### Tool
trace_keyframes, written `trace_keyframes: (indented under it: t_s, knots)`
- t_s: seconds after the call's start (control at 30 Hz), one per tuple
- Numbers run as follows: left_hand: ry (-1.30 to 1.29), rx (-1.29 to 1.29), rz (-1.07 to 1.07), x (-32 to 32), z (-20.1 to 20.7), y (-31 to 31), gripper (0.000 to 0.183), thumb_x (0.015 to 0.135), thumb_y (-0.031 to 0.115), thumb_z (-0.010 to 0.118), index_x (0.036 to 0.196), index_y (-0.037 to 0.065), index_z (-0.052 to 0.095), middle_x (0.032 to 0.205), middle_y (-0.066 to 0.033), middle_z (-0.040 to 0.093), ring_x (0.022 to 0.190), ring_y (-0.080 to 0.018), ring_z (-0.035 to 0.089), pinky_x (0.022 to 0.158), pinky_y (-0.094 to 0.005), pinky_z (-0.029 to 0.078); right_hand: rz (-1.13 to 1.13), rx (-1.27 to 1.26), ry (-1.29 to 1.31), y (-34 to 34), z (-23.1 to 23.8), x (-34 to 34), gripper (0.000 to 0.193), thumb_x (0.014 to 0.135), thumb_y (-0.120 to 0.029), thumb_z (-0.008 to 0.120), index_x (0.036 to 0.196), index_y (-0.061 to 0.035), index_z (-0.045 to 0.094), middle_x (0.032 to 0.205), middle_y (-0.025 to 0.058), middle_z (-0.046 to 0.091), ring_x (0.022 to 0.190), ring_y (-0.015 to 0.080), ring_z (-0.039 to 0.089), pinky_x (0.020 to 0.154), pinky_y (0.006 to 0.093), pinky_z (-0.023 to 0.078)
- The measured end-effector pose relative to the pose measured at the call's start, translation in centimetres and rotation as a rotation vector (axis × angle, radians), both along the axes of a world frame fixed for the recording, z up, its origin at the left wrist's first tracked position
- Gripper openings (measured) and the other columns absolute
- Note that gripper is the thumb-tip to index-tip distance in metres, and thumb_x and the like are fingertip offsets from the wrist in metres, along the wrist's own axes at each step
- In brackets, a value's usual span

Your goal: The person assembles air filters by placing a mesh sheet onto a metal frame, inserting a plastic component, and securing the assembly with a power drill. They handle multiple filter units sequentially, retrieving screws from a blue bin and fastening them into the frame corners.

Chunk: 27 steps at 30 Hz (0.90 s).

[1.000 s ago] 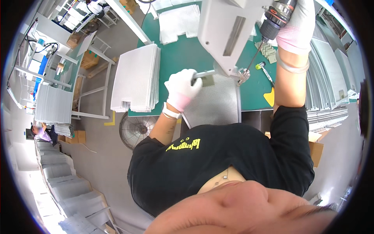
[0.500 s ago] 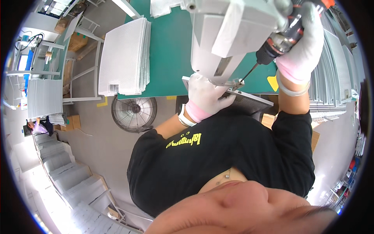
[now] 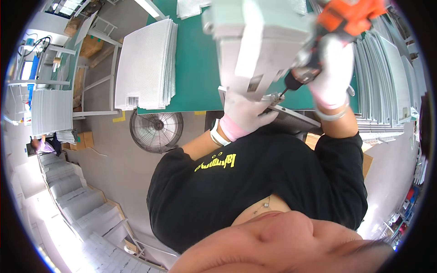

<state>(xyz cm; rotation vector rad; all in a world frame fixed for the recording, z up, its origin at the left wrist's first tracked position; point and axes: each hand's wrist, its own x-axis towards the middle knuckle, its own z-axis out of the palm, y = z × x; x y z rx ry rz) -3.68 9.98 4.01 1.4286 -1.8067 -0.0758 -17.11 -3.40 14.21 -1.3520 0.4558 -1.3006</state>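
My right hand (image 3: 334, 73), in a white and pink glove and smeared by motion, grips an orange and black power drill (image 3: 353, 18). The drill points down to the left, its thin bit meeting a small metal fitting (image 3: 275, 97) at the edge of a dark perforated metal panel (image 3: 298, 118). My left hand (image 3: 246, 113), gloved the same way, is closed on the panel's edge beside that fitting, thumb toward the bit. Just beyond it a pale grey boxy housing (image 3: 232, 54) hides part of the panel and the far fingers.
A stack of white mesh sheets (image 3: 145, 63) lies at the left of the green table (image 3: 191, 59). More thin panels (image 3: 380, 77) stand in rows at the right. A floor fan (image 3: 157, 129) is below the table's edge. Far left, a person (image 3: 44, 145) is near stacked sheets.
My right hand and the drill have shifted left and tilted, bringing the orange body into view. The left hand and panel have moved slightly downward and right.
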Motion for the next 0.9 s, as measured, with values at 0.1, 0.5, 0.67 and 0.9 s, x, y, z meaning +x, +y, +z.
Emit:
trace_keyframes:
  t_s: [0.1,0.5,0.67,0.9]
  knots:
    - [0.037,-0.015,-0.031,-0.4,-1.0,-0.1,0.031,0.073,0.028,0.078,0.102,0.016,0.075,0.072,-0.0003,0.054,0.067,-0.0193,0.057,0.058,-0.0357,0.042,0.373,-0.006,-0.083,-0.4,0.2,0.0,0.070,0.093,-0.038,0.067,0.144,0.0018,0.039,0.096,0.0081,0.062,0.073,0.0142,0.062,0.064,0.0276,0.053]
    - [0.013,0.299,-0.191,-0.6,-8.1,0.2,0.044,0.080,0.032,0.068,0.121,0.017,0.065,0.115,-0.0063,0.062,0.109,-0.0284,0.058,0.089,-0.0469,0.045,0.574,0.013,-0.153,-0.9,-1.0,1.8,0.077,0.082,-0.053,0.076,0.128,0.0033,0.050,0.074,0.0019,0.055,0.063,0.0075,0.051,0.056,0.0197,0.039]
    - [0.092,0.344,-0.223,0.0,-5.6,0.1,0.038,0.082,0.033,0.070,0.114,0.014,0.065,0.103,-0.0067,0.061,0.096,-0.0259,0.058,0.081,-0.0438,0.046,0.618,-0.011,-0.138,-1.1,-1.4,1.5,0.079,0.081,-0.057,0.074,0.127,0.0037,0.051,0.074,-0.0005,0.054,0.069,0.0071,0.052,0.061,0.0206,0.040]
    - [0.116,0.271,-0.214,0.1,-2.9,-0.2,0.032,0.084,0.034,0.073,0.103,0.010,0.064,0.087,-0.0073,0.060,0.078,-0.0224,0.059,0.069,-0.0396,0.046,0.582,0.046,-0.206,-1.8,-1.2,1.3,0.067,0.085,-0.052,0.072,0.120,0.0032,0.057,0.074,-0.0005,0.054,0.069,0.0081,0.053,0.063,0.0213,0.041]
